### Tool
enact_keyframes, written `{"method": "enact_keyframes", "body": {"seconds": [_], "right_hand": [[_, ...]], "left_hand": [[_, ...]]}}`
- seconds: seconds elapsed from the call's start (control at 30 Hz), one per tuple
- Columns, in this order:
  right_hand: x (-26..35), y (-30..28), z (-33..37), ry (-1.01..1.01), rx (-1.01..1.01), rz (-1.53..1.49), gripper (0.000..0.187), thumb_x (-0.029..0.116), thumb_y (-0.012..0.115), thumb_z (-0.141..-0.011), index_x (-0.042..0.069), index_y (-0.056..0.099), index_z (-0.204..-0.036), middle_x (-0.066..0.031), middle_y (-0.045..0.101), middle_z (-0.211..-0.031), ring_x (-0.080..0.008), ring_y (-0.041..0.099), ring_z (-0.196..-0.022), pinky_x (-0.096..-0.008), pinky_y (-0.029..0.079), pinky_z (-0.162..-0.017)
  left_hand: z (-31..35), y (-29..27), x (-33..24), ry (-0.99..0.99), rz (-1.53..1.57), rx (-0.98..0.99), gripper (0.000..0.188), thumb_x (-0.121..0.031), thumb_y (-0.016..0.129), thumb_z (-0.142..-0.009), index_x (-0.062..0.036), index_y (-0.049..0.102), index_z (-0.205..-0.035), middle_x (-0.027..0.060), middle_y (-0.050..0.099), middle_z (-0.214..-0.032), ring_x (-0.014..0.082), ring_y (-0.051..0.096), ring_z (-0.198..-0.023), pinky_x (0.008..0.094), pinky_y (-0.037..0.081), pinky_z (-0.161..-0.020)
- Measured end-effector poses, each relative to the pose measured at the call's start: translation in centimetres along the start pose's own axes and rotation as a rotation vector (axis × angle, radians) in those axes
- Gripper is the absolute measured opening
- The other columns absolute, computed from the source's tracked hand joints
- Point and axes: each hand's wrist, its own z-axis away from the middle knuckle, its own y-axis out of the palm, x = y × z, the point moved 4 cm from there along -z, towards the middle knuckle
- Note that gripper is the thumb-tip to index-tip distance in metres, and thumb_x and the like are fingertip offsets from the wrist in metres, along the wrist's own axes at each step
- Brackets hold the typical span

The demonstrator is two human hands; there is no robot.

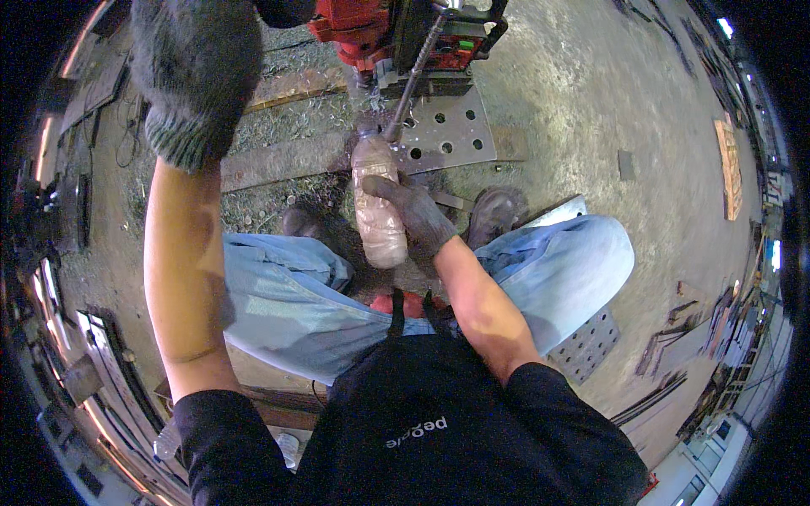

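My right hand [409, 211], in a dark work glove, is wrapped round the middle of a clear plastic bottle [377, 181] with cloudy brownish contents. The bottle tilts slightly, its neck pointing toward a red and black drilling machine [359, 34]. A metal lever [415, 80] slants down from the machine, its knobbed end beside the bottle's neck. My left hand [198, 72], in a grey knitted glove, is raised at the upper left near the machine; its fingers are hidden. Below the machine lies a steel plate [460, 139] with several round holes.
Metal shavings [253, 198] litter the floor round the flat steel bars [274, 164]. My boots [496, 215] stand near the plate. Another perforated plate [584, 346] lies by my right knee. A wooden piece [727, 169] and metal stock [730, 333] lie far right.
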Motion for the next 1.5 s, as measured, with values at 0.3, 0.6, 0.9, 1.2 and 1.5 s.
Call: {"method": "enact_keyframes", "body": {"seconds": [0.3,0.6,0.9,1.2,1.5], "right_hand": [[-1.4,1.4,-1.1,0.079,0.188,-0.362,0.037,0.048,0.06,-0.096,0.013,0.065,-0.109,-0.0013,0.068,-0.088,-0.013,0.064,-0.07,-0.0288,0.054,-0.062],[-1.1,0.3,-1.8,-0.009,0.156,-0.062,0.039,0.047,0.063,-0.095,0.012,0.067,-0.111,-0.0017,0.068,-0.089,-0.012,0.064,-0.071,-0.0274,0.053,-0.063],[-0.1,0.1,-1.8,-0.045,0.147,-0.097,0.044,0.049,0.068,-0.091,0.011,0.064,-0.111,-0.0037,0.067,-0.092,-0.0139,0.065,-0.075,-0.0292,0.054,-0.066],[2.2,0.3,-0.5,-0.085,0.087,0.16,0.073,0.049,0.074,-0.085,0.007,0.048,-0.138,-0.0116,0.064,-0.12,-0.0196,0.064,-0.099,-0.0357,0.055,-0.084],[2.0,1.3,0.2,-0.106,0.191,0.077,0.065,0.035,0.077,-0.084,0.003,0.052,-0.134,-0.0098,0.067,-0.107,-0.0195,0.066,-0.086,-0.033,0.056,-0.074]], "left_hand": [[-5.1,-3.0,2.5,0.843,-0.352,0.387,0.025,-0.018,0.046,-0.098,-0.0003,0.062,-0.093,0.0098,0.061,-0.09,0.0117,0.054,-0.061,0.025,0.044,-0.052],[-1.2,-2.5,1.8,0.311,-0.562,0.192,0.021,-0.002,0.065,-0.078,-0.0009,0.074,-0.097,0.0071,0.071,-0.084,0.0173,0.062,-0.069,0.03,0.05,-0.06],[-0.4,-1.7,1.3,0.299,-0.626,0.154,0.028,0.002,0.065,-0.076,0.0003,0.074,-0.103,0.0086,0.071,-0.088,0.016,0.061,-0.068,0.0264,0.049,-0.058],[-0.1,-1.4,0.8,0.348,-0.711,0.127,0.028,0.002,0.065,-0.078,0.0005,0.073,-0.105,0.0106,0.072,-0.093,0.0184,0.063,-0.075,0.028,0.05,-0.058],[-0.1,-2.1,3.1,0.059,-0.191,0.026,0.028,0.0,0.065,-0.076,-0.002,0.074,-0.102,0.0076,0.073,-0.089,0.0183,0.064,-0.076,0.0307,0.05,-0.062]]}}
